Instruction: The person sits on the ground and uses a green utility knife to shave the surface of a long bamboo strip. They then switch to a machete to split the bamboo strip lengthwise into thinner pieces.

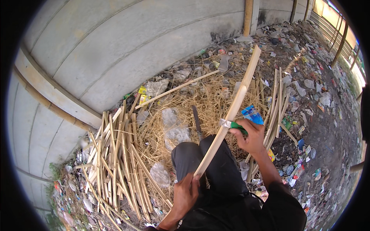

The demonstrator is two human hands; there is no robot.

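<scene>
A long, split bamboo strip slants across my knees, its far end raised over the shavings. My left hand is closed round the near end of this strip. In my right hand is a green-handled tool with a pale, metallic-looking head laid across the strip near its middle. Its exact kind I cannot make out. The fingers are wrapped round the green handle, hiding part of it. Beyond my knees lies a dark-bladed knife on the shavings.
A large pile of bamboo strips lies at the left, and a smaller bundle at the right. Thin shavings and litter cover the ground. A blue wrapper is beside my right hand. A concrete wall stands behind.
</scene>
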